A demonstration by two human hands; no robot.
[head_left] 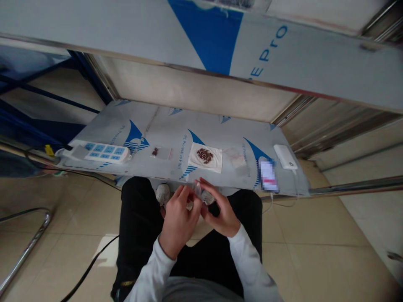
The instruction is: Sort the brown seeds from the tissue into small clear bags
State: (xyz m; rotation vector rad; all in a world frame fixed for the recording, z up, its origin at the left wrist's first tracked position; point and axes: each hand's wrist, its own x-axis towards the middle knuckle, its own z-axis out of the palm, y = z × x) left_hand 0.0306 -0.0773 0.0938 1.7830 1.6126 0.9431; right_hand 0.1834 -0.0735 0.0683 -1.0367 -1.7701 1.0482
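Observation:
In front of the shelf edge, my left hand [181,214] has its fingers pinched together on a small clear plastic bag [197,189]. My right hand [223,210] grips the other side of it, its fingers bent toward the left ones. What the bag holds, if anything, I cannot make out. Beyond the hands, a white cloth [216,164] lies on the shelf with a pile of small dark brown pieces [204,155] on it. Left of that rests a small zip bag [164,153] with a few brown pieces at one end. Some clear empty-looking bags [237,160] lie to the right.
The film-covered metal shelf [151,126] carries a white and blue power strip [105,152] at left. A phone [267,175] and a white power bank [285,157] with a cable sit at right. A higher metal surface [126,33] overhangs the back.

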